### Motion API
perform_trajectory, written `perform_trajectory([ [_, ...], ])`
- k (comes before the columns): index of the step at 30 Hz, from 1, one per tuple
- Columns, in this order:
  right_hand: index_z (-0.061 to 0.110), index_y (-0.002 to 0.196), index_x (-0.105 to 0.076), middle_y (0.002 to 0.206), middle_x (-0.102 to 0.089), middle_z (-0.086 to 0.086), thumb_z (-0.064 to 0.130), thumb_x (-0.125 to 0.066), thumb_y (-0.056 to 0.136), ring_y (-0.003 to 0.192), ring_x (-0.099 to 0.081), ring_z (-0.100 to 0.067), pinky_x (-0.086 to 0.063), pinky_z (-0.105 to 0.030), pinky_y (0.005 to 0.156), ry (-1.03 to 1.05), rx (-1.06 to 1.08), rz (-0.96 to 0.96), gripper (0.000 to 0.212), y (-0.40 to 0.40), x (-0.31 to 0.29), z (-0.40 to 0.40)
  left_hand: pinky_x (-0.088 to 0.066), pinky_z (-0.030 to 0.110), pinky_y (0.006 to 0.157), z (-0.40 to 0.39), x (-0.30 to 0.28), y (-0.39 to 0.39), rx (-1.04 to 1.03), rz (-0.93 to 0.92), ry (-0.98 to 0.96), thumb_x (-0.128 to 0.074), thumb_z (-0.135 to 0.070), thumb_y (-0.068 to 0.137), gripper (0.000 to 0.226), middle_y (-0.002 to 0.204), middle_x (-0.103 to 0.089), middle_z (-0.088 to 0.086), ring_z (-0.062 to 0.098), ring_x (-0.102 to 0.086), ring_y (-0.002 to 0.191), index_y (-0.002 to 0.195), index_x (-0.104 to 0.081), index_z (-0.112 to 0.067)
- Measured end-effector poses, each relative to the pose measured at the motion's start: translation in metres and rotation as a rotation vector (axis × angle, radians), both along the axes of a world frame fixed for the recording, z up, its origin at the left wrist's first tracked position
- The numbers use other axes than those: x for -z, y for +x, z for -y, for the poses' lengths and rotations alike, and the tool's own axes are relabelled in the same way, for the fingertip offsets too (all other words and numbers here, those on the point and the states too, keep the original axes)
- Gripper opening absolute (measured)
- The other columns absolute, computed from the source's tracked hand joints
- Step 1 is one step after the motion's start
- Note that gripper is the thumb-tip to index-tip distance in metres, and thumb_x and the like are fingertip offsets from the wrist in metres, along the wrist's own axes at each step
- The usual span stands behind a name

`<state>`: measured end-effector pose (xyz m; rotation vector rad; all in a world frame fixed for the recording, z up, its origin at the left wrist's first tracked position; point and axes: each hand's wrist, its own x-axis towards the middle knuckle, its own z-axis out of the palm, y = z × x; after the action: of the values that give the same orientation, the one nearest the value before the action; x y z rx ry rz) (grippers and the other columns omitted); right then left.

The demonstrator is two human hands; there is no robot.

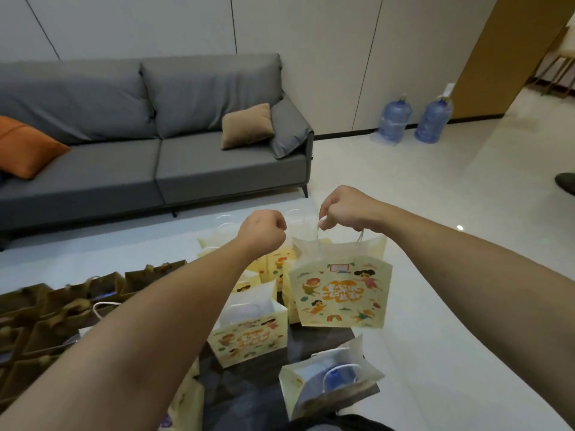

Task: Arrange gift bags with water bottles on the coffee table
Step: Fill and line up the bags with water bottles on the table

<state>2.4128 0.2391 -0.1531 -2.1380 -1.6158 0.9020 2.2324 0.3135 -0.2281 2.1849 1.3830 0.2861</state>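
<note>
My right hand grips the white cord handles of a yellow cartoon-print gift bag, which hangs above the far end of the dark coffee table. Just left of that bag's top, my left hand is curled into a fist, and nothing shows in it. Several more yellow gift bags stand on the table below, one close under my left forearm. Nearest me, another gift bag leans open with a blue-capped water bottle inside.
Several brown paper bags crowd the table's left side. A grey sofa with orange and tan cushions runs along the far wall. Two large blue water jugs stand on the pale floor at the back right.
</note>
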Motion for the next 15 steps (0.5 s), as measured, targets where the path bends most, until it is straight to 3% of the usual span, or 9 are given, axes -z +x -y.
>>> perform_trajectory([
  [6, 0.005, 0.082, -0.077, 0.068, -0.058, -0.004, 0.006, -0.068, 0.084, 0.054, -0.034, -0.022, -0.028, -0.023, 0.044, -0.111, -0.007, -0.041, 0.009, -0.022, 0.037, -0.006, -0.049, 0.030, 0.084, -0.005, 0.044, -0.069, -0.034, -0.191, -0.126, -0.066, -0.023, 0.092, 0.035, 0.127, -0.064, 0.004, 0.021, -0.059, 0.108, 0.126, -0.065, -0.016],
  [8, 0.002, 0.086, -0.076, 0.069, -0.058, -0.005, 0.006, -0.068, 0.085, 0.057, -0.036, -0.022, -0.028, -0.022, 0.045, -0.172, -0.021, -0.028, 0.009, -0.031, 0.054, -0.006, -0.047, 0.030, 0.083, -0.001, 0.060, -0.079, -0.037, -0.216, -0.171, -0.069, -0.039, 0.092, 0.050, 0.133, -0.060, 0.006, 0.022, -0.058, 0.111, 0.134, -0.059, -0.015],
  [11, 0.005, 0.085, -0.077, 0.084, -0.066, 0.001, 0.007, -0.069, 0.083, 0.060, -0.042, -0.023, -0.030, -0.024, 0.046, -0.235, -0.025, -0.011, 0.009, -0.041, 0.079, -0.005, -0.046, 0.039, 0.101, 0.003, 0.089, -0.089, 0.009, -0.328, -0.242, -0.074, -0.056, 0.083, 0.084, 0.147, -0.050, 0.009, 0.027, -0.048, 0.132, 0.148, -0.044, -0.014],
  [13, 0.003, 0.086, -0.076, 0.081, -0.063, 0.005, 0.006, -0.068, 0.084, 0.058, -0.044, -0.022, -0.030, -0.023, 0.046, -0.267, -0.026, 0.000, 0.010, -0.045, 0.091, -0.004, -0.043, 0.043, 0.108, 0.006, 0.103, -0.094, 0.046, -0.413, -0.271, -0.080, -0.052, 0.079, 0.090, 0.150, -0.047, 0.009, 0.029, -0.044, 0.136, 0.150, -0.039, -0.015],
  [15, -0.002, 0.088, -0.075, 0.086, -0.067, 0.000, 0.005, -0.067, 0.084, 0.062, -0.048, -0.022, -0.031, -0.022, 0.045, -0.295, -0.040, 0.008, 0.011, -0.047, 0.102, -0.004, -0.047, 0.044, 0.104, 0.011, 0.115, -0.097, 0.073, -0.490, -0.253, -0.079, -0.038, 0.081, 0.078, 0.142, -0.052, 0.010, 0.029, -0.049, 0.129, 0.146, -0.043, -0.016],
])
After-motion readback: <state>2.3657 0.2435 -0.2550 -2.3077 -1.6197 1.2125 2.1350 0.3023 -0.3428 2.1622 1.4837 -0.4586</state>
